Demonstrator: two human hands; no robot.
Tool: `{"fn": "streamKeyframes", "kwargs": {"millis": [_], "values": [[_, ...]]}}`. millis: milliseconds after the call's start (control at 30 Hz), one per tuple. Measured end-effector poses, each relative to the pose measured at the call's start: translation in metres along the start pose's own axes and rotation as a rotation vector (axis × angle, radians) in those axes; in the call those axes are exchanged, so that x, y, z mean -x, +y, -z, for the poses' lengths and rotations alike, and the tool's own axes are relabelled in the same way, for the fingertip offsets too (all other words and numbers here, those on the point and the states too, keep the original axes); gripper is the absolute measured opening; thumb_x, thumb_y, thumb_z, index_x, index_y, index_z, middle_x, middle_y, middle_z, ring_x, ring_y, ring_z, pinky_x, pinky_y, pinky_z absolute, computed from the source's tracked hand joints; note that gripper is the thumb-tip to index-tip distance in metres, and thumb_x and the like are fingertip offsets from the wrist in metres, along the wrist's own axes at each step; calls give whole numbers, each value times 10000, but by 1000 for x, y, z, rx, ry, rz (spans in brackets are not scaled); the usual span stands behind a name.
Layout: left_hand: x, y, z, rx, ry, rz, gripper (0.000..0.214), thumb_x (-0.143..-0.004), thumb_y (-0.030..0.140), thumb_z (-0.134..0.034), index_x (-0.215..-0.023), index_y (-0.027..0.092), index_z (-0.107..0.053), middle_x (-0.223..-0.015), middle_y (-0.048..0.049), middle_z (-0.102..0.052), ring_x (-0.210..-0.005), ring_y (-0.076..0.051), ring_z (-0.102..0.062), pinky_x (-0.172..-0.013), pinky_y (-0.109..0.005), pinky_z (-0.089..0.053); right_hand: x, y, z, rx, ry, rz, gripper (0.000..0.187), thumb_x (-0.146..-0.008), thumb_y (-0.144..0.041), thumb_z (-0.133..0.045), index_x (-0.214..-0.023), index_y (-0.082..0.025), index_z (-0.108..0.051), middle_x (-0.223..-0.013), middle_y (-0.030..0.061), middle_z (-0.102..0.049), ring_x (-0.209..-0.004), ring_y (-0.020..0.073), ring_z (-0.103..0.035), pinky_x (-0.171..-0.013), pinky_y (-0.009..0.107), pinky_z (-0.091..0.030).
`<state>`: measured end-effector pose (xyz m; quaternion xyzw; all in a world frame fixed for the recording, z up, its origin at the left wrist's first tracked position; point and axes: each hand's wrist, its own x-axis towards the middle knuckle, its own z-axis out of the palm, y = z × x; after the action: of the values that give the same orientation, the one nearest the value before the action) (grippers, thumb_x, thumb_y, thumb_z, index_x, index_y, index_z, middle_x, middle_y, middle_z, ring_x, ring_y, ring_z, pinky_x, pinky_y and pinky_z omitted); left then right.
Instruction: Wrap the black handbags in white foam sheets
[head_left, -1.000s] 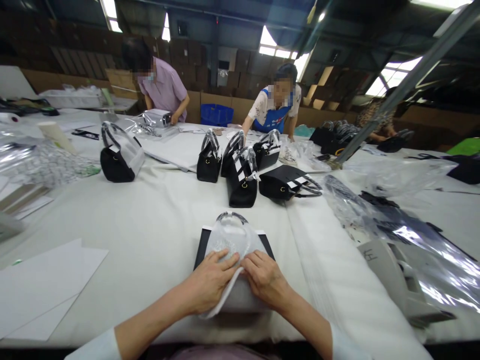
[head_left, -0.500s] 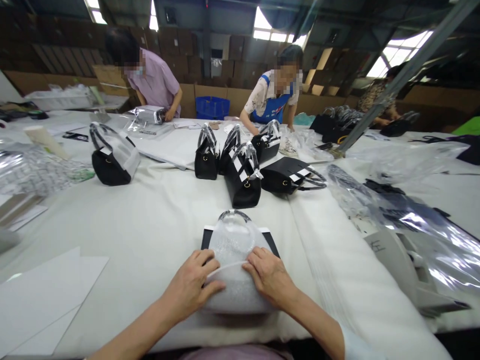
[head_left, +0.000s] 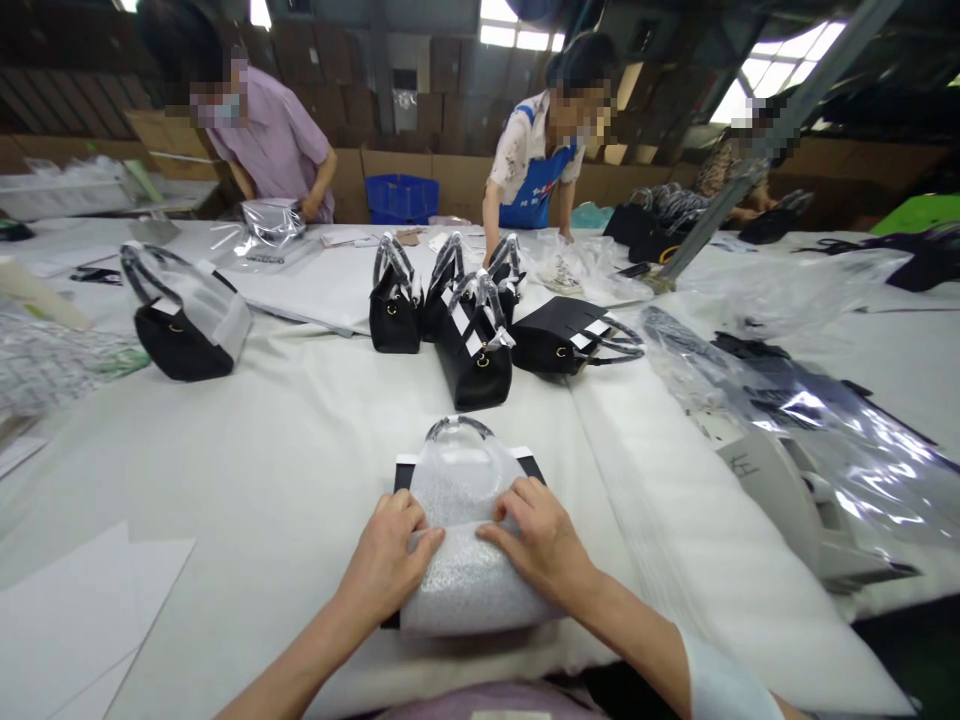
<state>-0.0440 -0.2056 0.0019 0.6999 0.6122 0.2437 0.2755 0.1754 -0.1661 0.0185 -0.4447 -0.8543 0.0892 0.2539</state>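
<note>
A black handbag (head_left: 404, 474) lies on the white-covered table right in front of me, its wrapped handle (head_left: 459, 423) pointing away. Translucent white foam sheet (head_left: 472, 585) covers most of the bag's upper face, leaving dark corners visible. My left hand (head_left: 388, 553) grips the foam at the left side, thumb against curled fingers. At the right side, my right hand (head_left: 546, 540) pinches the same foam between thumb and fingers. Beyond my hands stand several black handbags (head_left: 474, 365) with plastic-wrapped handles; one handbag (head_left: 566, 335) rests on its side.
Another part-wrapped handbag (head_left: 187, 325) stands at the left. White sheets (head_left: 97, 610) lie at the near left. A grey tape dispenser (head_left: 795, 500) and clear plastic film (head_left: 847, 440) are on the right. A slanted metal post (head_left: 750, 170) rises there. Co-workers stand across the table.
The foam's raised edge between my hands now lies flatter on the bag. My hands remain at its sides. The view has shifted slightly, and the co-worker in the blue apron stands more upright.
</note>
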Motion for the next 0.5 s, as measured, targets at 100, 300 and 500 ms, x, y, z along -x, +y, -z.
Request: {"fn": "streamKeyframes", "kwargs": {"millis": [100,300,500], "values": [[-2,3,1,-37,7,10,250,-869,342,-504,-667,198,-474,-796,-24,-508,-824,-208,-494,-749,-371,-402,5,-7,2,202,52,209,161,-904,-231,-574,-747,-194,-582,-675,10,-524,-653,158,-447,-609,300,-322],[-9,6,3,-116,2,-16,265,-879,343,-496,-663,189,-501,-783,-29,-520,-800,-201,-512,-734,-368,-421,10,-11,6,116,-185,242,236,-967,-302,-458,-911,-233,-677,-680,2,-497,-608,127,-444,-554,261,-317],[1,18,12,-331,217,-127,141,-885,313,-543,-864,187,-604,-1009,-83,-603,-905,-240,-550,-790,-412,-467,9,-5,4,-41,-243,123,245,-966,-329,-463,-948,-254,-695,-718,1,-501,-657,119,-500,-592,236,-368]]}}
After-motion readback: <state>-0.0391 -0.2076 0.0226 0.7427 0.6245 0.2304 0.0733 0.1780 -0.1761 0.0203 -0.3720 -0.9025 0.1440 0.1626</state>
